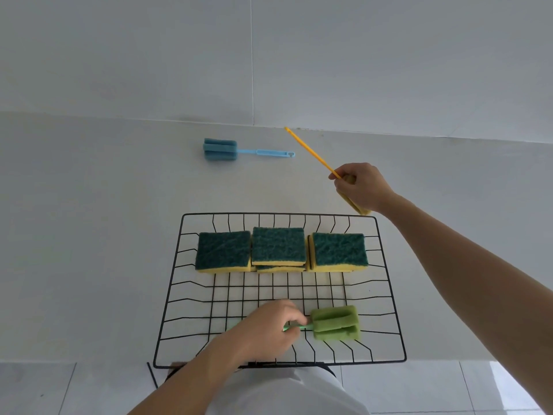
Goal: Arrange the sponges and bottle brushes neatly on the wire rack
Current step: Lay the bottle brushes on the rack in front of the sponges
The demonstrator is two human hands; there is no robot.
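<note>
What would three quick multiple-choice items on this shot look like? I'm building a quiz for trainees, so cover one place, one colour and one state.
1. Where does the blue bottle brush lie?
A. on the wire rack
B. on the counter beyond the rack
C. in the left hand

2. What colour is the brush that the right hand holds?
A. yellow
B. red
C. blue

3. What is the left hand doing?
A. resting flat on the counter
B. lifting a sponge
C. gripping the green brush's handle

Key: 1 B, it lies on the counter past the wire rack. 2 A, the yellow brush sticks out of the closed grip. 3 C, its fingers close on the handle of the green brush, whose head lies in the rack.
</note>
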